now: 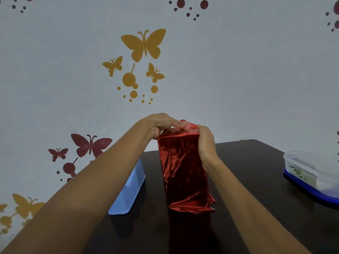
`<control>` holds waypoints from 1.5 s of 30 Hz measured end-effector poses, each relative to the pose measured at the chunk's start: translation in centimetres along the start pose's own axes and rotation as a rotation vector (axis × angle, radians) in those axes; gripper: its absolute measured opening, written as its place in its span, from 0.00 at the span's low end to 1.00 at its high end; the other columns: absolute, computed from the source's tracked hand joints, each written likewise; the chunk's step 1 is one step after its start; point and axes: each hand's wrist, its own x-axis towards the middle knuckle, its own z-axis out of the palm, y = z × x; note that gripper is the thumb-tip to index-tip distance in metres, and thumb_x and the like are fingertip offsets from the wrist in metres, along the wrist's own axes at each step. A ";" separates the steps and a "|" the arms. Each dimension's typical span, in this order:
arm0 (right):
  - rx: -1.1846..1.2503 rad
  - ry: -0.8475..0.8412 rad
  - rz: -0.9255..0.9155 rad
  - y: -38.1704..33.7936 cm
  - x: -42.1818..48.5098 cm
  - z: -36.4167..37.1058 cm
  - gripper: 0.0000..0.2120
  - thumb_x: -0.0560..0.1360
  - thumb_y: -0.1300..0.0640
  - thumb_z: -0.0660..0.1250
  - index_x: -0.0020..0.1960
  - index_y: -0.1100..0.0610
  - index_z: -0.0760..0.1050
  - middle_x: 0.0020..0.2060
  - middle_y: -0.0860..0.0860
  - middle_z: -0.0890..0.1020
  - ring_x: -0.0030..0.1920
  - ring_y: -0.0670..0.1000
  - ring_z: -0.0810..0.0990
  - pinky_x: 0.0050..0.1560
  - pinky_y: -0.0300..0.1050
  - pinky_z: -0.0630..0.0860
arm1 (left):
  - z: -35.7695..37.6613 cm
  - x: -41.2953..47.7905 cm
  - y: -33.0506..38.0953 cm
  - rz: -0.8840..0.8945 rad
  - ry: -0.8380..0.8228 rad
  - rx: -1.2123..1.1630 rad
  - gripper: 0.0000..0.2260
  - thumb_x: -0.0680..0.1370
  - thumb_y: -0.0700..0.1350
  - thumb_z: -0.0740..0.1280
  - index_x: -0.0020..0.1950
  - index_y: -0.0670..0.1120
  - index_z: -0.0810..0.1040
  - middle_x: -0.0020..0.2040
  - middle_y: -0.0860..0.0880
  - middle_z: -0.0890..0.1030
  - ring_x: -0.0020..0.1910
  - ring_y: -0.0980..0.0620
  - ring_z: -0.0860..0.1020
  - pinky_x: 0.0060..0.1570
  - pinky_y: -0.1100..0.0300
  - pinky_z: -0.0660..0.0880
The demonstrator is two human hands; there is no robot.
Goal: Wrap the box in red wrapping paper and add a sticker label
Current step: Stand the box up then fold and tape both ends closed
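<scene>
- We see a tall box (183,167) standing upright near the middle of the dark wooden desk (256,180). It is sheathed on every face we can see in shiny red foil wrapping paper (185,198).
- The left hand (161,123) lies over the top of the box. Its fingers (178,123) are stretched out fairly straight and press the folded paper flat onto the top end rather than clasping it.
- The right hand (206,142) is at the top right edge, its fingers curled round the corner and grasping the box through the paper.
- We judge the body wrap to be done, since the long sides are covered, though the foil is wrinkled.
- The step in hand looks like closing the top end: the flaps there are gathered under both hands, and we cannot tell whether they are fastened.
- At the bottom the paper flares out in a crumpled skirt against the desk, so we think that end may need tidying or fixing.
- We see no sticker label on any visible face, nor on the desk, so that part is left to do.
- A pale blue plastic tray (128,191) sits just to the left of the box. A clear plastic tub with a dark blue base (310,171) stands well apart at the right edge.
</scene>
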 end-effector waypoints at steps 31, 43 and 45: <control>0.065 -0.046 -0.058 -0.6 -0.8 -0.9 0.17 0.68 0.47 0.52 0.49 0.54 0.73 0.47 0.50 0.78 0.48 0.52 0.76 0.52 0.50 0.73 | 1.5 -0.6 0.2 0.105 0.044 0.089 0.48 0.71 0.45 0.74 0.78 0.57 0.42 0.78 0.46 0.50 0.71 0.42 0.62 0.55 0.50 0.75; 0.091 -0.088 0.045 -1.3 -0.4 -1.9 0.11 0.67 0.48 0.56 0.42 0.52 0.73 0.40 0.51 0.77 0.43 0.54 0.74 0.46 0.52 0.73 | -0.5 -0.7 -1.9 0.126 -0.081 -0.102 0.41 0.70 0.70 0.61 0.77 0.53 0.53 0.68 0.46 0.71 0.65 0.45 0.72 0.62 0.39 0.71; 0.118 -0.168 0.085 -1.9 -0.5 -2.6 0.09 0.74 0.51 0.56 0.42 0.53 0.72 0.37 0.53 0.73 0.37 0.53 0.71 0.39 0.46 0.70 | -1.7 -1.7 -4.7 0.209 -0.215 -0.108 0.52 0.60 0.68 0.72 0.77 0.59 0.49 0.74 0.53 0.63 0.71 0.49 0.64 0.65 0.36 0.63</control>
